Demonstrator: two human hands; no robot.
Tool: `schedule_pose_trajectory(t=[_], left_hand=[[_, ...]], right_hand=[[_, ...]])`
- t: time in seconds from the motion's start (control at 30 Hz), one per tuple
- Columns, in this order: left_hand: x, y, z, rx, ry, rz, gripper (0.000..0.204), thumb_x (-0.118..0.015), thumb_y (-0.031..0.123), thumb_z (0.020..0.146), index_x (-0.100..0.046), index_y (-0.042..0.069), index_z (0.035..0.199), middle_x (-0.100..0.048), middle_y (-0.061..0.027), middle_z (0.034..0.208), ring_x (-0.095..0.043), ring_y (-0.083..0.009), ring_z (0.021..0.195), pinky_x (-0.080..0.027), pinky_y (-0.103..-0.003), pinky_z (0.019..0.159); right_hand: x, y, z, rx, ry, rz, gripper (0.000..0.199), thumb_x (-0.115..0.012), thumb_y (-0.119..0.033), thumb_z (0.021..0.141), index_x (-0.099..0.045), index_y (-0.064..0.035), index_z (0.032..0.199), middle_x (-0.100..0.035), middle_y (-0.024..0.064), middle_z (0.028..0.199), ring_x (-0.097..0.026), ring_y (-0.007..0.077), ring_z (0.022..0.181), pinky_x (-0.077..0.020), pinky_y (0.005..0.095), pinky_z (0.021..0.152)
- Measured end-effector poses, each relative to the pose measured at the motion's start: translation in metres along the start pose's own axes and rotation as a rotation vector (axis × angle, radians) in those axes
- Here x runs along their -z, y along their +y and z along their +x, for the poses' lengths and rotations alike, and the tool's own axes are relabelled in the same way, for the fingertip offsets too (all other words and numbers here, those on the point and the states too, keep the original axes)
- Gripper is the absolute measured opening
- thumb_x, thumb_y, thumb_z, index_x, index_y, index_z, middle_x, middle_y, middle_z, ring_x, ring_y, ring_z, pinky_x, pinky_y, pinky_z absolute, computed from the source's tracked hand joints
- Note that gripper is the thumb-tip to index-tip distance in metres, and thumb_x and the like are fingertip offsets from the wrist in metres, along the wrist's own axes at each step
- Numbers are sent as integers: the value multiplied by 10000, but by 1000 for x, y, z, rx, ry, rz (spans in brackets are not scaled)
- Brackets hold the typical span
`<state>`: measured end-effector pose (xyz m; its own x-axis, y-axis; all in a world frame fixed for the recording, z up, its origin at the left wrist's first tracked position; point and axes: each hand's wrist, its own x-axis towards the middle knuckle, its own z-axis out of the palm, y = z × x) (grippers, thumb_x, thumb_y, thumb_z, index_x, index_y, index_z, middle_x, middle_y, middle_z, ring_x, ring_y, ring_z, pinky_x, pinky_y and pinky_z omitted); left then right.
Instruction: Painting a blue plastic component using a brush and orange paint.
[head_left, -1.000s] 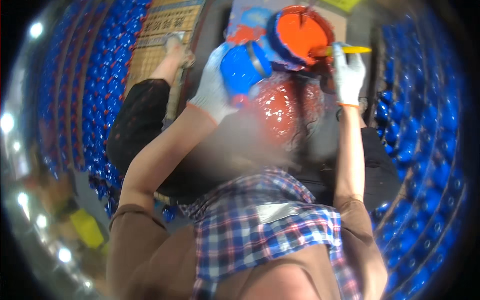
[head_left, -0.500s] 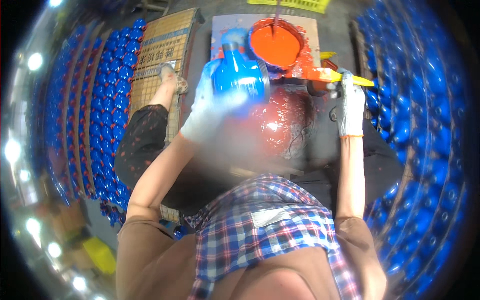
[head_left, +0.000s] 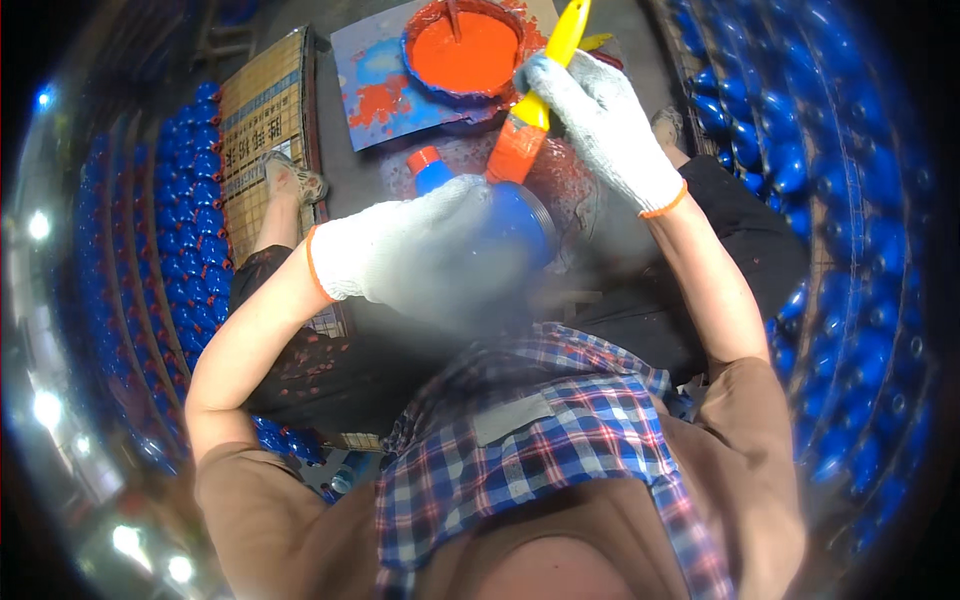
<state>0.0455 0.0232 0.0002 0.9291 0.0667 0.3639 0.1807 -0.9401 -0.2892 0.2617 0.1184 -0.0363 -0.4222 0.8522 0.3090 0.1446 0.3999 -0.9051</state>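
Note:
My left hand (head_left: 400, 245), in a white knitted glove with an orange cuff, is closed around a shiny blue fitting (head_left: 530, 225). The fitting has a ridged round end on the right and a short branch (head_left: 428, 172) whose tip is red-orange. Part of its body is hidden by the glove and a blurred patch. In my gloved right hand (head_left: 605, 125), the fingers grip a paintbrush (head_left: 518, 145) by its yellow handle. The brush slants down to the left. Its bristles are coated in red-orange paint and reach the fitting's upper side; whether they touch it I cannot tell.
A paint bucket (head_left: 407, 55) of red-orange paint with a stick in it stands on a splattered board (head_left: 360, 95). Rows of blue fittings with red ends (head_left: 190, 225) lie at the left, beside a mat-like panel (head_left: 265, 125). More blue pieces (head_left: 850, 200) fill racks at the right.
The brush has swung from level, right of the fitting, to a slant over it. The fitting has turned; its branch tip, blue before, shows red-orange. The bucket and board sit further left in view.

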Motion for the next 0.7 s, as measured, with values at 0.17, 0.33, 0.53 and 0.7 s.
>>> schedule_pose_trajectory(t=[0.17,0.33,0.53,0.7], left_hand=[[-2,3,-7,140,-2,-77,515,-791,192,557,-617,326,1023,-492,-91,1179,-585,-409,962,-569,-526,793],[-7,21,-19,621,51,-308,595,-822,175,602,-623,146,1163,-569,-199,1148,-585,-405,1003,-538,-457,794],[-31,39,-17,714,233,-191,690,-881,200,571,-559,110,1175,-528,-166,1155,-565,-360,1000,-497,-437,858],[-45,59,16,1270,535,-307,836,-880,251,580,-430,60,1257,-513,-131,1140,-524,-279,1069,-438,-426,936]], right_hand=[[10,-19,-8,116,-5,-140,292,-652,-22,794,-617,-5,1083,-641,154,967,-644,309,819,-539,362,713],[20,-37,-32,390,130,-358,429,-717,27,714,-585,6,1122,-651,155,989,-654,299,843,-543,348,731],[15,-42,-54,289,181,-16,158,-531,-116,934,-597,11,1000,-630,122,920,-638,211,803,-505,288,723],[6,-34,-66,321,265,33,151,-538,-98,917,-590,17,1000,-606,119,903,-614,214,840,-500,284,733]])
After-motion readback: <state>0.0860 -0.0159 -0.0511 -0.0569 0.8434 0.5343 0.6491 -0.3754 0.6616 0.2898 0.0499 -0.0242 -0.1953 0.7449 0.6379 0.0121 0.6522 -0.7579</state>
